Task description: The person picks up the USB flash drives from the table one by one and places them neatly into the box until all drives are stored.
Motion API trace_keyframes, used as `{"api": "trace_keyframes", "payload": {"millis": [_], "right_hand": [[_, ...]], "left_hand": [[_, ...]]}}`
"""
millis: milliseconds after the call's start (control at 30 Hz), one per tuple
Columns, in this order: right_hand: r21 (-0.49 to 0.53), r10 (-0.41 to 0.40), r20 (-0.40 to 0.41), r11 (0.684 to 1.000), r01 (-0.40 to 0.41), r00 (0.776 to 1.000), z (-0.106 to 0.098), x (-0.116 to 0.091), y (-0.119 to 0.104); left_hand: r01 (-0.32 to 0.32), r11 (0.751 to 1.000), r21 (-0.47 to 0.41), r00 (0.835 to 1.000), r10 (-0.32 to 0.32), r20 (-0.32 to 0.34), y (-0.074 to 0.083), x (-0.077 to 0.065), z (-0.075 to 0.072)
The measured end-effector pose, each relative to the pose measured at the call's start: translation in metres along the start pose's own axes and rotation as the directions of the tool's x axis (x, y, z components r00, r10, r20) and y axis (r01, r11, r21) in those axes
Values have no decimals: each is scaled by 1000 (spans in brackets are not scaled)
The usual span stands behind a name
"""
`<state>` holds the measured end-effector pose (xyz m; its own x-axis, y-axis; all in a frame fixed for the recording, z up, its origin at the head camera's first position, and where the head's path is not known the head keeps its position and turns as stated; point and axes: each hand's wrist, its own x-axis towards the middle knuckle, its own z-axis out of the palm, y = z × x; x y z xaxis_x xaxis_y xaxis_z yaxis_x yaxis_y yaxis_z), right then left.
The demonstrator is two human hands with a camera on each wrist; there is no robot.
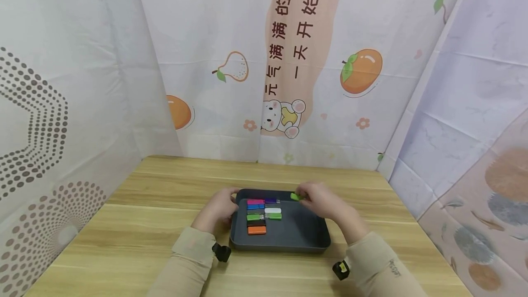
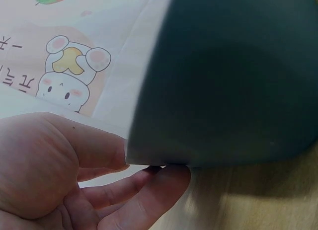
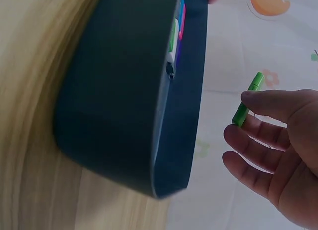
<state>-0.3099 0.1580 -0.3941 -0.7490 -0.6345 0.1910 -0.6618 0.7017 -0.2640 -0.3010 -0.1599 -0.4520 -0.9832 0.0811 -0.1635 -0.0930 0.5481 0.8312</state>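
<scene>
A dark grey tray [image 1: 297, 228] lies on the table with several USB flash drives in its left part, set in two columns. My left hand [image 1: 221, 204] holds the tray's left side near the far corner; in the left wrist view its thumb and fingertips [image 2: 174, 183] are at the tray's edge. My right hand [image 1: 319, 200] pinches a green USB flash drive [image 3: 248, 99] between thumb and index finger, over the tray's far right part. Among the drives lying in the tray are an orange one [image 1: 257, 230], a pink one [image 1: 255, 201] and a white one [image 1: 272, 211].
The wooden table [image 1: 156, 223] extends around the tray on all sides. A printed curtain [image 1: 231, 118] hangs behind the table's far edge, with further cloths to the left and right. Black wrist cameras [image 1: 222, 252] sit at both cuffs, close to the tray's near side.
</scene>
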Motion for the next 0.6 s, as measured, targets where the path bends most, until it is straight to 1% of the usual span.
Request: {"api": "trace_keyframes", "payload": {"millis": [167, 400, 600], "right_hand": [[3, -20, 18, 1000, 20, 1000, 9, 4, -6], [3, -5, 42, 1000, 5, 999, 21, 8, -14], [27, -14, 69, 1000, 12, 998, 30, 11, -19]], "left_hand": [[-3, 1000, 0, 1000, 3, -2, 0, 0, 0], [4, 1000, -5, 1000, -4, -5, -1, 1, 0], [0, 1000, -5, 1000, 0, 0, 0, 1, 0]]}}
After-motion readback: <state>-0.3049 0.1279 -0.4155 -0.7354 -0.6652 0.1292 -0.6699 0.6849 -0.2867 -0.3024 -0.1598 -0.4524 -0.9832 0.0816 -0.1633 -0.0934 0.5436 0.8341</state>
